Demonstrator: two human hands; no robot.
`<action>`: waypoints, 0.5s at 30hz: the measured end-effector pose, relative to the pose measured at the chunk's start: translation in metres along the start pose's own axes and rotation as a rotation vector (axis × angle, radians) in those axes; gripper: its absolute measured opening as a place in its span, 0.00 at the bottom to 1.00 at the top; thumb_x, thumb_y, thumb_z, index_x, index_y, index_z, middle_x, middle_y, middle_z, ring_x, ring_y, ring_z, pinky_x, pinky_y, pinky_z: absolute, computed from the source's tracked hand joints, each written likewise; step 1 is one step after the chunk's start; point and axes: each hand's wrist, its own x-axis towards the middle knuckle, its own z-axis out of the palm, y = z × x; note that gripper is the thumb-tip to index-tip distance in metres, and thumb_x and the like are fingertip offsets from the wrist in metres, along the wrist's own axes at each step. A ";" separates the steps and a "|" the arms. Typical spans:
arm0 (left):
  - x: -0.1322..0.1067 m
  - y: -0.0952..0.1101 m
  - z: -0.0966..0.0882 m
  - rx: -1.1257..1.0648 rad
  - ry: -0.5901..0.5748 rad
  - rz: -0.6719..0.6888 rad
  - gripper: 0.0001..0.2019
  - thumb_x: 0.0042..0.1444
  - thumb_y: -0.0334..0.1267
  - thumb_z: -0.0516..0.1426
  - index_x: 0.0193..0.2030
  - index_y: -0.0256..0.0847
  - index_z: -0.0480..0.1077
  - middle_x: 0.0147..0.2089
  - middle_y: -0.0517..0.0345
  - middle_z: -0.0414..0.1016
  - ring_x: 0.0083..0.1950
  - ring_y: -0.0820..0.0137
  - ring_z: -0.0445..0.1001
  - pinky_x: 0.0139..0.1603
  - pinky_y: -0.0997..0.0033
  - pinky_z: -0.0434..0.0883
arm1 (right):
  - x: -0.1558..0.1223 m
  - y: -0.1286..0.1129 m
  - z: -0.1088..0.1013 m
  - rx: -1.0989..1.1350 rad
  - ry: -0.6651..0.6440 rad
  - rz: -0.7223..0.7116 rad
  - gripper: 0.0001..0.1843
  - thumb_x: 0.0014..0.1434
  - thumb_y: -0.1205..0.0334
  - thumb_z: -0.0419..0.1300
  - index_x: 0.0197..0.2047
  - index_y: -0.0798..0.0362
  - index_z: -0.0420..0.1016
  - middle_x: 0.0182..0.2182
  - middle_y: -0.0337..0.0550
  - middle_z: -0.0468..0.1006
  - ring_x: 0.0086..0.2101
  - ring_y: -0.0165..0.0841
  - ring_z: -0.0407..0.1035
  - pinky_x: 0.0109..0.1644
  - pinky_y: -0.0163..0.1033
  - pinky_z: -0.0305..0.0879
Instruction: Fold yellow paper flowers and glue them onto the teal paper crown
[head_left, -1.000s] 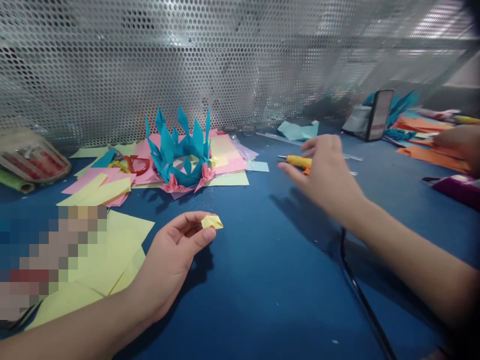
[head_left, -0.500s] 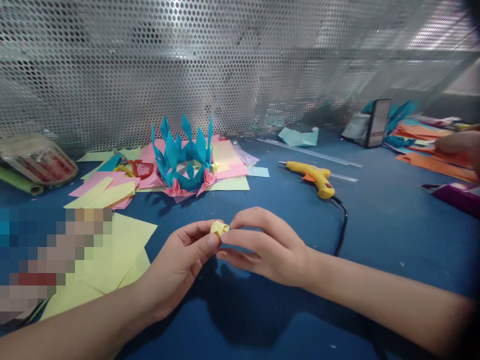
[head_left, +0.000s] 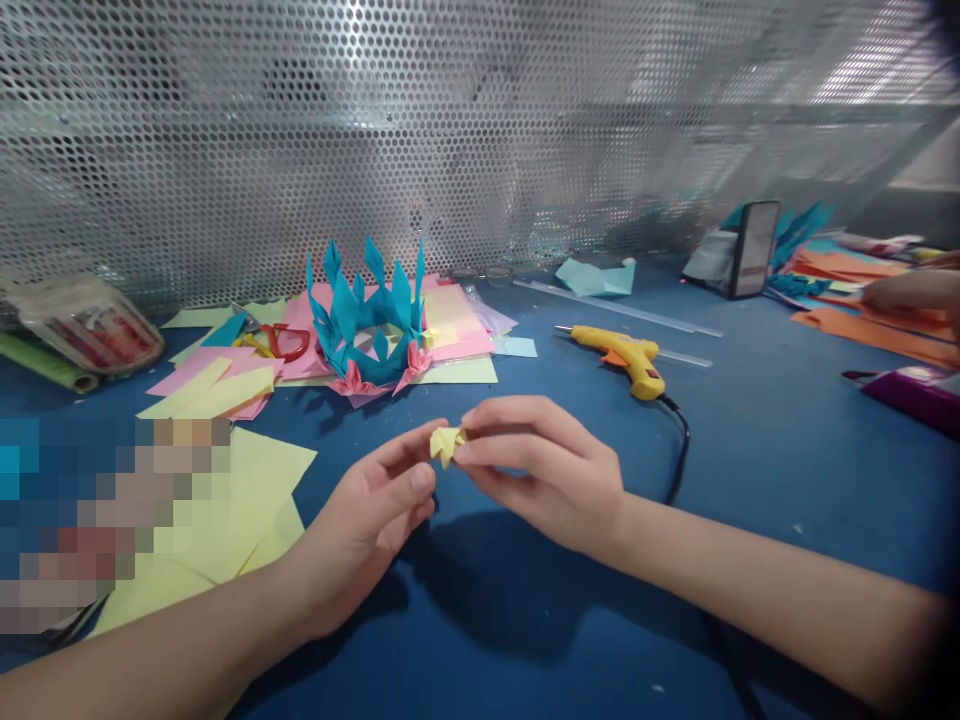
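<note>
I pinch one small folded yellow paper piece [head_left: 448, 443] between the thumb and fingers of my right hand [head_left: 540, 465], just above the blue tabletop [head_left: 525, 620]. My left hand [head_left: 375, 510] is loosely curled beside it, with only the forefinger tip at its left edge. Farther back lie one yellow glue gun [head_left: 626, 355] with its black cord, one teal paper crown [head_left: 367, 315] on pink and yellow sheets, one pair of red scissors [head_left: 285, 342], and one phone [head_left: 752, 248] standing upright at the far right.

I see a small folded yellow paper piece [head_left: 447, 442], crumpled, pinched between both hands above the blue table [head_left: 750, 440].
</note>
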 end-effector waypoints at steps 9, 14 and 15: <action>0.011 0.057 -0.014 0.475 0.269 0.620 0.25 0.43 0.28 0.72 0.47 0.49 0.72 0.51 0.65 0.71 0.57 0.68 0.66 0.60 0.77 0.59 | 0.003 0.015 0.005 0.060 0.114 0.186 0.08 0.60 0.71 0.63 0.38 0.47 0.76 0.37 0.42 0.79 0.37 0.33 0.77 0.40 0.39 0.79; 0.044 0.134 -0.023 1.593 0.177 0.797 0.28 0.54 0.40 0.63 0.61 0.41 0.67 0.66 0.61 0.67 0.73 0.55 0.53 0.71 0.63 0.49 | 0.002 0.016 0.007 0.121 0.106 0.225 0.06 0.61 0.70 0.63 0.37 0.48 0.76 0.36 0.41 0.78 0.36 0.31 0.76 0.39 0.37 0.77; 0.052 0.148 -0.022 1.651 0.159 0.704 0.34 0.50 0.42 0.65 0.65 0.39 0.64 0.68 0.53 0.65 0.71 0.52 0.57 0.69 0.60 0.55 | 0.002 0.016 0.007 0.133 0.101 0.228 0.06 0.60 0.71 0.63 0.37 0.49 0.76 0.36 0.41 0.78 0.36 0.31 0.76 0.40 0.36 0.77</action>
